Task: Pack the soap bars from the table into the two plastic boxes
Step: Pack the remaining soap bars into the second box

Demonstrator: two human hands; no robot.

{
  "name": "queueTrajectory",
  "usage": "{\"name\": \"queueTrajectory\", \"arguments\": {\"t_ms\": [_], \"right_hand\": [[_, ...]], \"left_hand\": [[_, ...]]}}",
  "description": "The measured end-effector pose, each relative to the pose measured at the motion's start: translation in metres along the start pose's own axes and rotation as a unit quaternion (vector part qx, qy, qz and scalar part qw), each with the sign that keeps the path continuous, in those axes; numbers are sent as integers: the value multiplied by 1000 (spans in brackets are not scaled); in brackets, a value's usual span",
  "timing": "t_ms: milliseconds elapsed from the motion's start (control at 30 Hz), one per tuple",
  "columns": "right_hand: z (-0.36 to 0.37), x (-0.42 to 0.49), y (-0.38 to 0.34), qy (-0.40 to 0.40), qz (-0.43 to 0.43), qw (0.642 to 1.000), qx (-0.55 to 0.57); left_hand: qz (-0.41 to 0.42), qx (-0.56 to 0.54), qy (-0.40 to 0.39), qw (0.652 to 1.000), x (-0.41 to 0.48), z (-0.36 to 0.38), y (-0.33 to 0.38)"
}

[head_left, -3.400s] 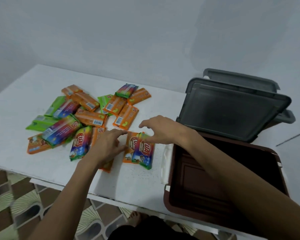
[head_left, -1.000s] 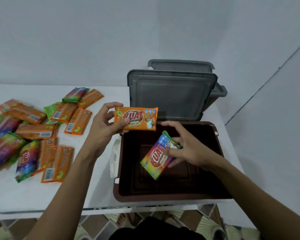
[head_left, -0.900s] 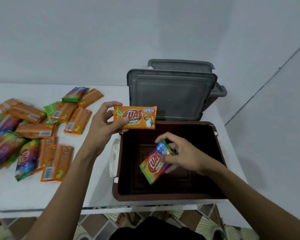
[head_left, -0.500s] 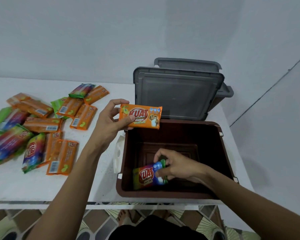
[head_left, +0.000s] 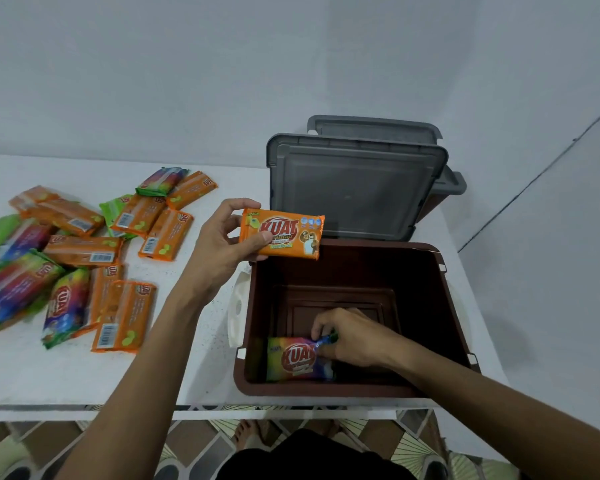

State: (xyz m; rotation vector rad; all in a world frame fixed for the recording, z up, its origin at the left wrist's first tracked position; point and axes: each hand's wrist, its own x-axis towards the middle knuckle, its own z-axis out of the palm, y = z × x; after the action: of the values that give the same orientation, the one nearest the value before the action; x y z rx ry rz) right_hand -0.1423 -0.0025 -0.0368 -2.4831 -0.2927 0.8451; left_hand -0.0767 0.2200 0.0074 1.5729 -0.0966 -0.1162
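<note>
Inside the brown plastic box [head_left: 257,299], right hand [head_left: 354,341] grip pinches a rainbow-wrapped soap bar [head_left: 295,358]; left hand [head_left: 219,240] grip clamps an orange-wrapped soap bar [head_left: 284,233] above its rim.

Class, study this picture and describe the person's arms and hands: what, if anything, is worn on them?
The left arm and right arm are bare to the picture's edge; no sleeves show. The left hand and right hand wear no gloves, and no ring, watch or bracelet is visible. The only clothing in view is a dark garment at the bottom.
</note>
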Motion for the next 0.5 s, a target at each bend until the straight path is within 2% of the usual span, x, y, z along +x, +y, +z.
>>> {"name": "queueTrajectory", "arguments": {"t_ms": [233, 333, 400, 467, 500], "right_hand": [[-11, 2, 7, -5, -29, 1000, 9], [-18, 3, 6, 84, -43, 994, 59], [-25, 2, 2, 184, -63, 971, 140], [-35, -3, -8, 247, -84, 918, 297], [-40, -6, -14, 252, -101, 886, 377]], "left_hand": [[-3, 8, -6, 1000, -1, 0, 3], [-5, 5, -7, 1000, -3, 0, 5], [-6, 4, -12, 1000, -5, 1, 7], [-9, -6, -18, 1000, -7, 1, 10], [-10, -9, -21, 1000, -8, 2, 11]]}}
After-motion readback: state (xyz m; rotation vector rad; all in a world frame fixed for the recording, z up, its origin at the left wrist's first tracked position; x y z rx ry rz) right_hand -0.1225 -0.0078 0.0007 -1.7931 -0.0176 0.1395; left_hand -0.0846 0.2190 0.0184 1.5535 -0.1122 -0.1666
